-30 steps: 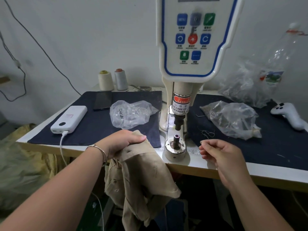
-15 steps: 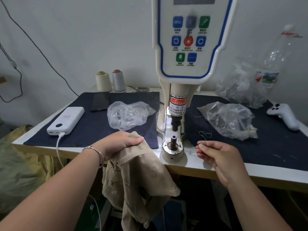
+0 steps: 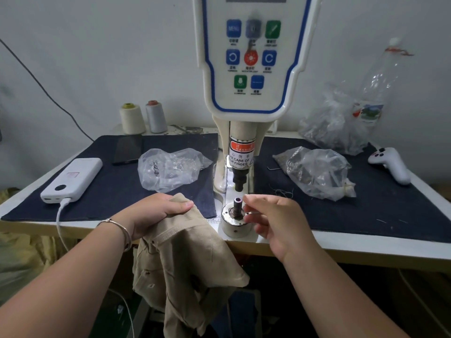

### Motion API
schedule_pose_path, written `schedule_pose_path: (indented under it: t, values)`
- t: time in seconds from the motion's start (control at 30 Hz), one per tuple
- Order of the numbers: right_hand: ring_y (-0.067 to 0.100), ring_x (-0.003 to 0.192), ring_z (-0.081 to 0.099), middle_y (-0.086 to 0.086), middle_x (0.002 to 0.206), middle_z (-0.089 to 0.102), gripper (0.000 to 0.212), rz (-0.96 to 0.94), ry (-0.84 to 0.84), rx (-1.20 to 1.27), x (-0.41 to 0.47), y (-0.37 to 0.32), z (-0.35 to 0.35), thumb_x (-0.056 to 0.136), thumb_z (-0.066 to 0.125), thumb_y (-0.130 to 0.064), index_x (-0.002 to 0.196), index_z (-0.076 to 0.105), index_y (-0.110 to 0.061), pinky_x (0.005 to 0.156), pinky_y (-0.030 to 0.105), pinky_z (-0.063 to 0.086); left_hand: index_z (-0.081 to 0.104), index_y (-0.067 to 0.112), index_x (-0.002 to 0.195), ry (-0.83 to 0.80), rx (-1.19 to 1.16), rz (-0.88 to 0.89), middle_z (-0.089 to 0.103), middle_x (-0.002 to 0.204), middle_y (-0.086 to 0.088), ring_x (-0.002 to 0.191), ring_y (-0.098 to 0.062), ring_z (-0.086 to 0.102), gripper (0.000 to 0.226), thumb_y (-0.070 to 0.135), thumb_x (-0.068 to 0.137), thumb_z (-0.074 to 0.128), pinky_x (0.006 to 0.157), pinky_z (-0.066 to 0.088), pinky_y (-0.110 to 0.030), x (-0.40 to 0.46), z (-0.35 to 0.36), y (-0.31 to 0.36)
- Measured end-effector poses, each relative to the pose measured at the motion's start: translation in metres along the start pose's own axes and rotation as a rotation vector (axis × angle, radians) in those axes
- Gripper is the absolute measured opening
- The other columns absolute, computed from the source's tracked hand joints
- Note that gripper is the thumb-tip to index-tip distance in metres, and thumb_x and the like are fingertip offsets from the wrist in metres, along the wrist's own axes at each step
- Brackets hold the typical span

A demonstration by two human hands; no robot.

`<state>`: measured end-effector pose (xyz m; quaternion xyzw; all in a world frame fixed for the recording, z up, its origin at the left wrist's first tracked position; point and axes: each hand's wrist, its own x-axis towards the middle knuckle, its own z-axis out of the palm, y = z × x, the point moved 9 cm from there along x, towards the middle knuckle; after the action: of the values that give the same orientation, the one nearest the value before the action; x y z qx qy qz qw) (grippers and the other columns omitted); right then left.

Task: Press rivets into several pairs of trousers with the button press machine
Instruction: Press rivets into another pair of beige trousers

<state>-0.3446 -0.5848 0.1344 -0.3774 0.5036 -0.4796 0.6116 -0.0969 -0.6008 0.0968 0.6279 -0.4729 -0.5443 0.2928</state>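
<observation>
right hand [image 3: 273, 223] has moved to the lower die's [image 3: 238, 203] 3 o'clock, fingers pinched, rivet unseen; left hand [image 3: 156, 213] grips trousers [image 3: 190, 259], likely loading.

On the bench [image 3: 341, 236] stand one press machine [image 3: 246, 69], two thread cones [image 3: 132, 119] [image 3: 155, 117], three plastic bags [image 3: 170, 168] [image 3: 317, 172] [image 3: 334, 125], one power bank [image 3: 73, 179], one phone [image 3: 128, 150] and one controller [image 3: 393, 164].

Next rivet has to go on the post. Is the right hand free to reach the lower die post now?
Probably yes: the right hand is beside the lower die post, nothing between them, and the trousers hang off left.
</observation>
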Motion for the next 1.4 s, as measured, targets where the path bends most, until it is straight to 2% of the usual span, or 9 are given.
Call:
schedule_pose_path:
  t: [0.17,0.33,0.6,0.73,1.03,1.17,1.3,1.4]
  values:
    - [0.008,0.036,0.05,0.002,0.051,0.059,0.013,0.143,0.026,0.178,-0.001,0.005,0.011,0.083,0.071,-0.003,0.072,0.064,-0.004,0.033,0.015,0.03,0.079,0.012,0.084,0.0,-0.008,0.002,0.076,0.092,-0.016,0.078,-0.025,0.074,0.024,0.035,0.084,0.075,0.067,0.057,-0.03,0.0,0.0,0.0]
    - [0.004,0.035,0.052,0.0,0.051,0.06,0.011,0.307,-0.017,0.301,-0.003,0.013,0.022,0.086,0.067,-0.004,0.076,0.062,-0.005,0.03,0.013,0.03,0.079,0.011,0.084,-0.003,-0.012,-0.006,0.076,0.093,-0.017,0.079,-0.025,0.074,0.024,0.035,0.084,0.075,0.067,0.057,-0.03,-0.001,0.0,0.0]
    - [0.003,0.033,0.051,0.0,0.05,0.058,0.016,0.447,-0.11,0.426,-0.008,0.016,0.035,0.092,0.057,-0.006,0.076,0.058,-0.005,0.029,0.011,0.027,0.078,0.009,0.089,0.013,-0.003,-0.001,0.077,0.093,-0.016,0.08,-0.025,0.073,0.026,0.035,0.084,0.076,0.07,0.056,-0.031,-0.001,-0.001,0.001]
    - [0.003,0.032,0.05,0.001,0.052,0.06,0.014,0.507,-0.138,0.508,-0.012,0.016,0.038,0.091,0.055,-0.005,0.077,0.06,-0.004,0.028,0.011,0.027,0.079,0.011,0.086,0.009,-0.008,-0.001,0.077,0.092,-0.015,0.077,-0.023,0.073,0.024,0.035,0.084,0.075,0.066,0.056,-0.028,-0.002,0.0,0.001]
    - [0.005,0.032,0.046,0.005,0.058,0.059,0.008,0.504,-0.182,0.661,-0.021,0.011,0.039,0.083,0.054,-0.002,0.084,0.06,0.003,0.028,0.012,0.028,0.08,0.011,0.088,0.008,-0.008,0.006,0.077,0.093,-0.015,0.079,-0.023,0.073,0.026,0.035,0.082,0.076,0.067,0.056,-0.028,-0.002,-0.001,0.002]
    - [0.005,0.034,0.04,0.005,0.062,0.057,0.03,0.444,-0.223,0.657,-0.021,0.009,0.04,0.069,0.058,-0.005,0.097,0.061,0.005,0.029,0.013,0.027,0.08,0.012,0.086,0.004,0.009,0.01,0.077,0.091,-0.013,0.077,-0.021,0.074,0.023,0.034,0.084,0.074,0.065,0.056,-0.027,-0.002,-0.001,0.002]
    - [0.006,0.036,0.038,0.005,0.063,0.056,0.034,0.41,-0.237,0.687,-0.021,0.01,0.038,0.074,0.055,-0.009,0.103,0.062,0.006,0.03,0.014,0.028,0.08,0.011,0.087,-0.006,0.0,0.008,0.077,0.091,-0.014,0.076,-0.021,0.074,0.023,0.032,0.085,0.074,0.062,0.056,-0.025,-0.004,0.002,0.004]
    - [0.006,0.039,0.038,0.006,0.068,0.057,0.034,0.355,-0.209,0.648,-0.026,0.011,0.034,0.074,0.056,-0.01,0.102,0.066,0.006,0.032,0.014,0.03,0.08,0.011,0.084,0.008,0.015,0.013,0.077,0.09,-0.014,0.077,-0.022,0.073,0.022,0.032,0.086,0.074,0.065,0.056,-0.027,-0.005,0.0,0.005]
